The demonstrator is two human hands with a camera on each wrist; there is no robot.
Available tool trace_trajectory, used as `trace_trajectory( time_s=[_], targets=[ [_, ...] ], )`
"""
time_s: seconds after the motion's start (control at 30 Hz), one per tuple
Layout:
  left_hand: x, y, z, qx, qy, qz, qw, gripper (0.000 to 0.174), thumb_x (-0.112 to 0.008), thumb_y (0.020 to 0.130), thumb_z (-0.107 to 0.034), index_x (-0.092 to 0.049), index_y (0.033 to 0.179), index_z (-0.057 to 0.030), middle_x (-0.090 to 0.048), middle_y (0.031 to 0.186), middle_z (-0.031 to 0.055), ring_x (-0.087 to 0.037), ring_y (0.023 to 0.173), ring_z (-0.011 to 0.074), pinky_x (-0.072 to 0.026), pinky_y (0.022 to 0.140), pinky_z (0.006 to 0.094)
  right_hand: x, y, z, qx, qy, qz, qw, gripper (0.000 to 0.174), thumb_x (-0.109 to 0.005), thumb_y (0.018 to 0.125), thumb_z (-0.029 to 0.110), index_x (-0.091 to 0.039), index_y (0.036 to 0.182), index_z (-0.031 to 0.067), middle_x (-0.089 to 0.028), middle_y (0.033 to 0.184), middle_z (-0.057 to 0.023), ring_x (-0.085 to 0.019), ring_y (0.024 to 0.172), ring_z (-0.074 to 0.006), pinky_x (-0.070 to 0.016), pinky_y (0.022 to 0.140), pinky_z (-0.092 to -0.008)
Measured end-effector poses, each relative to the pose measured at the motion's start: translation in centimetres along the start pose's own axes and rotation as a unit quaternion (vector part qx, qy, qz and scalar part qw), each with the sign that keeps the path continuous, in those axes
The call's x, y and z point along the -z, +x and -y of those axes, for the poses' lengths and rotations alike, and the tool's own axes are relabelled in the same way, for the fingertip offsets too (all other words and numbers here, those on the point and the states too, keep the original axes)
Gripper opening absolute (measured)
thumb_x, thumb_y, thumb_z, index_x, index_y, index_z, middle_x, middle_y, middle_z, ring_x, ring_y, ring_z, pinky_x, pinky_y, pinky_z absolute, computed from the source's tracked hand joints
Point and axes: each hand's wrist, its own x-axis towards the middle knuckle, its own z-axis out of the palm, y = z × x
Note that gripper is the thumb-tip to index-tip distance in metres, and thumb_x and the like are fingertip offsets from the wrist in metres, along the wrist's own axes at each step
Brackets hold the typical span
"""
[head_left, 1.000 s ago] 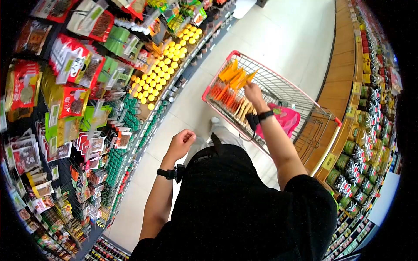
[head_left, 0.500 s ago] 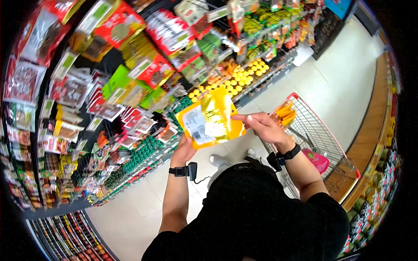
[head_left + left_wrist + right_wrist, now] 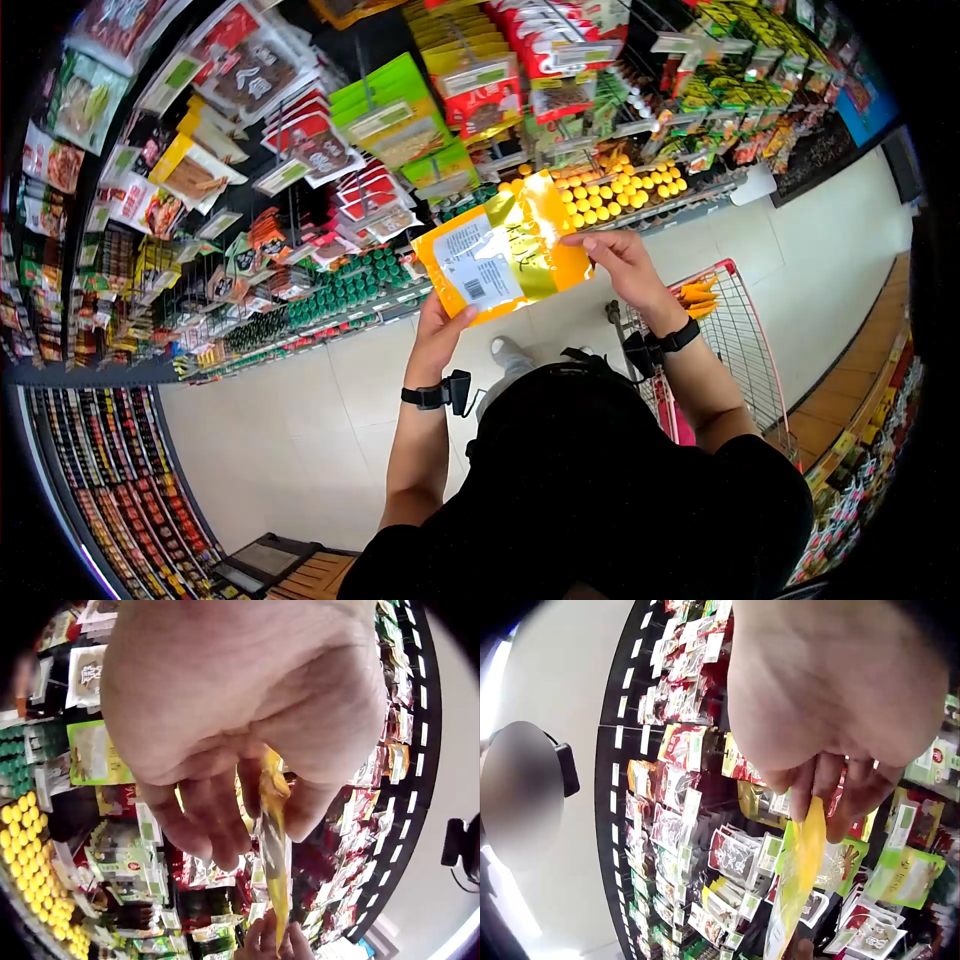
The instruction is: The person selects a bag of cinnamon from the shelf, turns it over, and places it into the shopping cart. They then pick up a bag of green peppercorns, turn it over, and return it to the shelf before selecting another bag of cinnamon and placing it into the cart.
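Observation:
A yellow-orange pouch (image 3: 475, 245) with a white label, barcode and dark lettering is held up in front of the body. My left hand (image 3: 437, 332) pinches its lower left corner, thumb on the printed face. At the pouch's right edge, my right hand (image 3: 622, 268) pinches it between thumb and fingers. In the left wrist view the pouch (image 3: 276, 862) shows edge-on between thumb and fingers. The right wrist view also catches the pouch (image 3: 799, 862) nearly edge-on, below the curled fingers.
A wire shopping cart (image 3: 755, 345) with several orange packets (image 3: 698, 297) stands at the right, partly behind the right arm. Hanging packets, such as green ones (image 3: 395, 105), fill the shelves ahead, with yellow-capped jars (image 3: 610, 195) below. Pale floor tiles (image 3: 290, 420) lie left of the body.
My right hand was over the cart at the orange packets and has brought a pouch out. My left hand, free at first, has joined in gripping it. The view has turned toward the shelves.

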Motion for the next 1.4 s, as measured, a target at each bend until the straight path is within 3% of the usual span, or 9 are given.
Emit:
trace_trajectory(
  time_s=[0.3, 0.47, 0.7, 0.8, 0.87, 0.97, 1.1, 1.37, 1.4],
  targets=[
    [4.4, -0.2, -1.5, 0.023, 0.029, -0.002, 0.999, 0.03, -0.063, 0.098, -0.011, -0.059, 0.126, -0.001, -0.068, 0.118, 0.0048, -0.062, 0.109, 0.0119, -0.0485, 0.095, 0.0288, -4.5, 4.9, -0.8, 0.024, 0.047, -0.022, 0.998, 0.023, -0.059, 0.1, 0.008, -0.07, 0.118, -0.0004, -0.073, 0.105, -0.004, -0.064, 0.095, -0.0094, -0.0499, 0.085, -0.0233],
    [4.6, 0.2, -3.9, 0.013, 0.072, -0.001, 0.997, 0.028, -0.066, 0.095, -0.005, -0.061, 0.122, -0.0009, -0.067, 0.116, 0.0049, -0.063, 0.106, 0.0129, -0.05, 0.094, 0.0296, -6.8, 6.0, -1.8, 0.041, 0.054, -0.052, 0.996, 0.027, -0.058, 0.098, 0.004, -0.067, 0.124, 0.0026, -0.066, 0.122, -0.0107, -0.06, 0.11, -0.0155, -0.0478, 0.096, -0.0291],
    [3.8, 1.3, -4.2, -0.1, 0.219, -0.036, 0.97, 0.029, -0.069, 0.088, 0.0, -0.063, 0.116, -0.0027, -0.066, 0.112, 0.0081, -0.064, 0.099, 0.018, -0.0494, 0.09, 0.0303, -10.1, 4.7, -2.7, 0.128, -0.342, -0.117, 0.923, 0.042, -0.071, 0.089, 0.023, -0.065, 0.129, 0.0112, -0.048, 0.145, -0.018, -0.047, 0.131, -0.0324, -0.0343, 0.112, -0.0407],
    [3.3, 2.1, -4.5, -0.257, 0.423, -0.012, 0.869, 0.037, -0.069, 0.077, 0.006, -0.067, 0.113, -0.0059, -0.061, 0.109, 0.0132, -0.059, 0.097, 0.0288, -0.0469, 0.088, 0.0357, -9.4, 3.9, -5.2, -0.001, 0.126, 0.027, 0.992, 0.061, -0.068, 0.094, 0.035, -0.048, 0.143, 0.0048, -0.043, 0.15, -0.0139, -0.046, 0.133, -0.0264, -0.0349, 0.112, -0.0421],
    [2.8, 2.3, -4.4, -0.298, 0.484, -0.006, 0.823, 0.039, -0.068, 0.075, 0.007, -0.069, 0.111, -0.0069, -0.058, 0.116, 0.0138, -0.055, 0.103, 0.0314, -0.0447, 0.091, 0.0386, -9.2, 2.8, -4.6, -0.073, 0.434, 0.087, 0.894, 0.069, -0.067, 0.096, 0.032, -0.037, 0.148, -0.001, -0.047, 0.145, -0.0115, -0.046, 0.131, -0.0198, -0.0373, 0.111, -0.0404],
    [2.5, 2.6, -4.0, -0.322, 0.548, -0.001, 0.772, 0.044, -0.069, 0.074, 0.006, -0.072, 0.113, -0.0133, -0.05, 0.13, 0.0138, -0.044, 0.119, 0.0341, -0.041, 0.096, 0.0422, -8.4, 3.3, -3.6, -0.056, 0.18, 0.098, 0.977, 0.06, -0.069, 0.095, 0.023, -0.042, 0.144, 0.0013, -0.056, 0.136, -0.0093, -0.052, 0.123, -0.0175, -0.0425, 0.106, -0.0369],
    [1.2, 3.5, -4.5, -0.315, 0.568, 0.001, 0.76, 0.046, -0.074, 0.074, 0.0, -0.072, 0.116, -0.0187, -0.046, 0.135, 0.0144, -0.039, 0.124, 0.0356, -0.0381, 0.099, 0.0435, -8.1, 4.7, -4.6, -0.015, 0.082, 0.068, 0.994, 0.046, -0.068, 0.095, 0.011, -0.05, 0.136, 0.0027, -0.063, 0.122, -0.0064, -0.058, 0.11, -0.0142, -0.0499, 0.095, -0.0327],
    [-0.7, 4.9, -6.8, -0.261, 0.493, 0.005, 0.83, 0.05, -0.088, 0.071, -0.017, -0.066, 0.115, -0.013, -0.025, 0.144, 0.0188, -0.032, 0.136, 0.0373, -0.0399, 0.105, 0.0448, -6.1, 9.0, -2.2, -0.055, 0.197, 0.087, 0.975, 0.042, -0.066, 0.095, 0.005, -0.053, 0.134, 0.0015, -0.065, 0.121, -0.0046, -0.06, 0.107, -0.0112, -0.0515, 0.093, -0.0298],
    [-1.3, 5.1, -7.4, -0.278, 0.495, -0.039, 0.823, 0.06, -0.086, 0.074, -0.01, -0.05, 0.122, -0.0077, -0.034, 0.14, 0.0203, -0.04, 0.134, 0.033, -0.0423, 0.104, 0.0426, -5.9, 9.6, -1.6, -0.047, 0.17, 0.104, 0.979, 0.04, -0.066, 0.095, 0.007, -0.053, 0.133, 0.0016, -0.065, 0.119, -0.0047, -0.062, 0.103, -0.011, -0.053, 0.089, -0.0292]
  ],
)
